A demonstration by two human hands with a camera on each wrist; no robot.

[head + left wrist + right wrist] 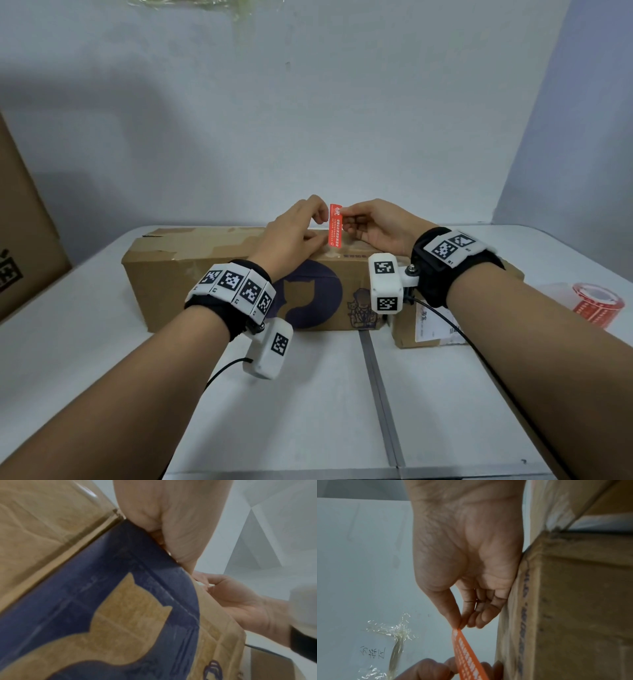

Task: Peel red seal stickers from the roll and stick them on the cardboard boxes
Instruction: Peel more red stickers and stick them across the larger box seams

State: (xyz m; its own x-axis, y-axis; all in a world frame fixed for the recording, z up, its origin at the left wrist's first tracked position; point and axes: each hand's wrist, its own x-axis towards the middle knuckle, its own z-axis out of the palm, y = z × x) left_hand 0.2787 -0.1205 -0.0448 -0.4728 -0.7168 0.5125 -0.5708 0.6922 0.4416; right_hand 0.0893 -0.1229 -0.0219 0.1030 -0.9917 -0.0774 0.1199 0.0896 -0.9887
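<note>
Now at placing step — right hand (371, 224) pinches red seal sticker (335, 225) upright above long cardboard box (219, 270); left hand (294, 233) fingers curled beside sticker's lower end, hold unclear. Next — lower, press flat across seam. Roll (596, 303) right.

A long brown cardboard box (212, 270) with a dark blue cat logo lies across the table centre. A red sticker (335, 225) with white print stands upright over its top edge. At 3 o'clock, a smaller box (404, 329), then the red sticker roll (596, 303).
</note>
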